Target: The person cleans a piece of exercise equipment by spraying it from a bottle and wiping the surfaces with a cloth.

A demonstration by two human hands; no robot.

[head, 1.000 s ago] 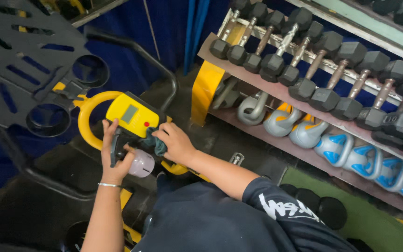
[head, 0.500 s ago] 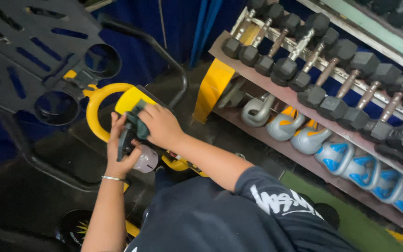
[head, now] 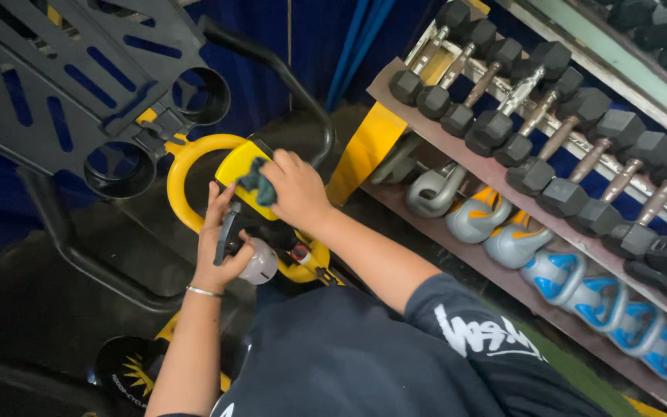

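Note:
My right hand (head: 296, 191) presses a dark teal cloth (head: 257, 181) against the yellow console (head: 235, 164) of an exercise machine with a yellow looped handlebar (head: 181, 166). Just below and to the left, my left hand (head: 221, 243) grips a spray bottle (head: 258, 266) by its dark trigger head, its pale body lying sideways. A thin bracelet circles my left wrist.
A black console tray with two round cup holders (head: 121, 166) sits upper left above a curved black bar (head: 67, 247). At right, a slanted rack (head: 503, 174) holds several black dumbbells, with grey, orange and blue kettlebells (head: 519, 239) on the shelf below.
My right hand has slid the cloth up over the yellow console. The view has shifted, so the machine and both hands sit further right and higher.

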